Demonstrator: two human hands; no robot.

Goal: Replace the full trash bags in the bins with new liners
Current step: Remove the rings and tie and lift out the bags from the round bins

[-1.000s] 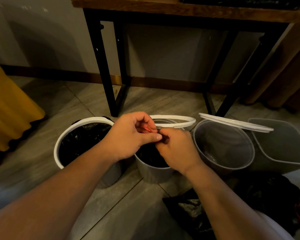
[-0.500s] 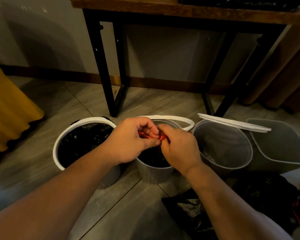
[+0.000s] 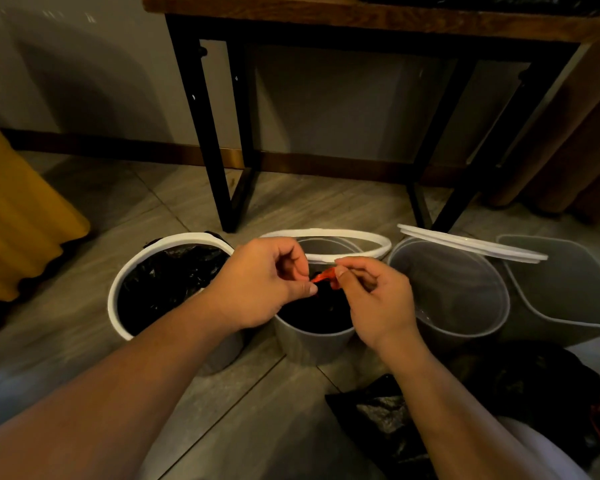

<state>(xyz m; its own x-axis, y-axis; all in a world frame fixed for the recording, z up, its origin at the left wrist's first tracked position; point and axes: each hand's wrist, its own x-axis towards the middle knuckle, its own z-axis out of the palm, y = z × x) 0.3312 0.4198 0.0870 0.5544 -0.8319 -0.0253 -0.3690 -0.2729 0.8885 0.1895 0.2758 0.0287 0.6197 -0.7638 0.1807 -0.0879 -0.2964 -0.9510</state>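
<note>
Four bins stand on a tiled floor. Over the second bin (image 3: 312,341), which holds a black bag, a red drawstring (image 3: 323,276) is pinched by the curled fingers of the left hand (image 3: 260,285) and the right hand (image 3: 378,303). The leftmost bin (image 3: 118,296) is lined in black. The round bin (image 3: 465,323) and rectangular bin (image 3: 568,306) on the right are unlined, so liners are judged outstanding. Black bags (image 3: 378,417) are heaped on the floor nearby.

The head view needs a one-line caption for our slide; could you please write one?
Left hand and right hand pinch a red drawstring over the black bag in the middle bin.
</note>
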